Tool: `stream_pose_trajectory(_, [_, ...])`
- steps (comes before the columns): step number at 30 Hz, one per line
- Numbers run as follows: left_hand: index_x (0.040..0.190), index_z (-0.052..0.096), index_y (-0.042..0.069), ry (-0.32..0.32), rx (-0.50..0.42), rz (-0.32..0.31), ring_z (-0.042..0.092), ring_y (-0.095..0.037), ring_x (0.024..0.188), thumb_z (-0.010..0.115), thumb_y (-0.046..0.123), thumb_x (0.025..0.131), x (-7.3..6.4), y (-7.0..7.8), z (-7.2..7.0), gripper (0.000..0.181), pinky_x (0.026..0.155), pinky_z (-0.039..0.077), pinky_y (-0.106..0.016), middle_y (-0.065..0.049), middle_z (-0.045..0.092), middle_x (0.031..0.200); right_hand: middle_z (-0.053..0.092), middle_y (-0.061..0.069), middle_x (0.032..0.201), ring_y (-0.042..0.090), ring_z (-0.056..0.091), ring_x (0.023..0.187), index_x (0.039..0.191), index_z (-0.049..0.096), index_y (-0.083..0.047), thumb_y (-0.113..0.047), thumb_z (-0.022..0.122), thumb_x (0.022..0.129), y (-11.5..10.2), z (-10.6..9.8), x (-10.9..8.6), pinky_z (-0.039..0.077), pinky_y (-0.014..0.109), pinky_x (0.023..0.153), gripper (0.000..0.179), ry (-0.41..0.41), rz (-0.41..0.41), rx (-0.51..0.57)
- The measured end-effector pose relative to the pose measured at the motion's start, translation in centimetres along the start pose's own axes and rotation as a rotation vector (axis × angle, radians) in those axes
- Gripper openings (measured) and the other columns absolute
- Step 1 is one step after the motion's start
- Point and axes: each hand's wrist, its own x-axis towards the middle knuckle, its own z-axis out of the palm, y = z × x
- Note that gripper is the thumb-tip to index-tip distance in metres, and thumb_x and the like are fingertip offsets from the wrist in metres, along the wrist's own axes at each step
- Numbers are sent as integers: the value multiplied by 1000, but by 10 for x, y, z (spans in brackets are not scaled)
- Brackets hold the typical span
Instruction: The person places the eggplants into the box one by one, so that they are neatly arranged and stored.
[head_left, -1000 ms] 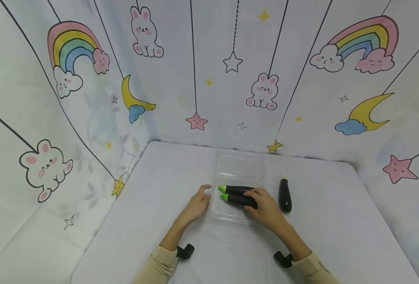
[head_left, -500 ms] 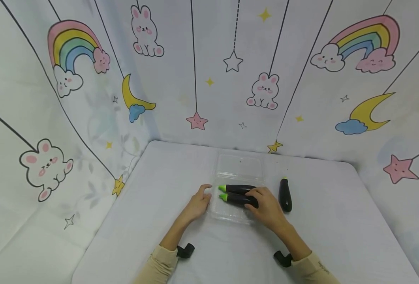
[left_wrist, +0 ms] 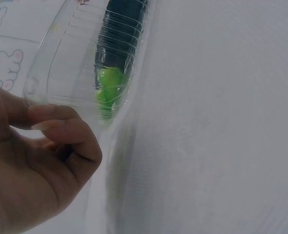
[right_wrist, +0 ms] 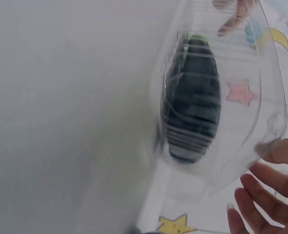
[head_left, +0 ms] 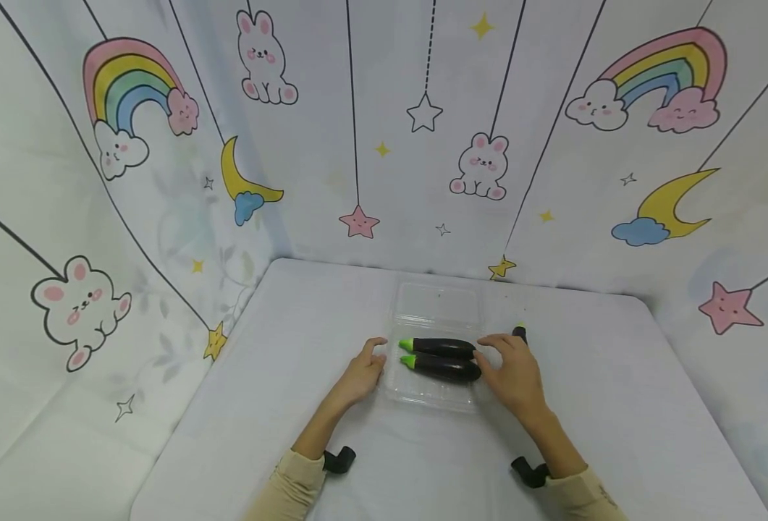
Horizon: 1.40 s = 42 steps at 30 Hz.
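Observation:
A clear plastic clamshell box (head_left: 416, 393) lies with its lid (head_left: 437, 300) folded back. Two dark eggplants with green stem ends, the far one (head_left: 441, 348) and the near one (head_left: 452, 369), lie side by side in its tray. My left hand (head_left: 360, 376) pinches the tray's left rim between thumb and curled finger, as the left wrist view shows. Just off the right end of the tray is my right hand (head_left: 515, 373), its fingers loosely bent and holding nothing. Behind that hand a third eggplant (head_left: 520, 333) is mostly hidden, only its tip showing.
The box stands on a white-covered table (head_left: 279, 325). A curtain (head_left: 390, 181) printed with rabbits, rainbows, moons and stars rises behind and at both sides. A black wrist mount (head_left: 340, 460) sits on each forearm.
My right hand has let go of the two eggplants and moved right, off the tray, now covering most of the third one. The left hand has stayed at the left rim.

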Motion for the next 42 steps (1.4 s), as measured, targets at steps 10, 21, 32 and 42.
stream_pose_trajectory(10, [155, 38, 7, -2, -8, -14, 45, -13, 55, 39, 19, 113, 1, -1, 0, 44, 52, 37, -27, -13, 61, 75, 70, 22, 112, 42, 69, 95, 109, 76, 0, -9, 82, 88, 22, -11, -3, 55, 56, 78, 24, 91, 184, 21])
stream_pose_trajectory(21, [156, 38, 7, -14, -15, -21, 47, -14, 58, 38, 20, 114, 0, -4, 0, 44, 53, 39, -27, -19, 64, 82, 67, 26, 123, 45, 65, 106, 119, 74, 1, -15, 80, 90, 37, -17, -9, 51, 61, 83, 33, 57, 359, 13])
stream_pose_trajectory(32, [155, 38, 7, -13, -15, -14, 48, -15, 59, 39, 21, 114, 1, -5, 1, 44, 54, 39, -29, -21, 65, 84, 56, 36, 133, 49, 63, 113, 138, 59, 8, -28, 77, 94, 50, -24, -14, 53, 63, 82, 59, -148, 512, -28])
stream_pose_trajectory(42, [155, 39, 7, -7, -6, -6, 47, -14, 57, 40, 21, 114, 1, -3, 1, 44, 54, 39, -27, -19, 64, 81, 68, 31, 122, 43, 70, 99, 138, 58, 8, -31, 75, 95, 54, -27, -15, 56, 52, 70, 60, -198, 538, -49])
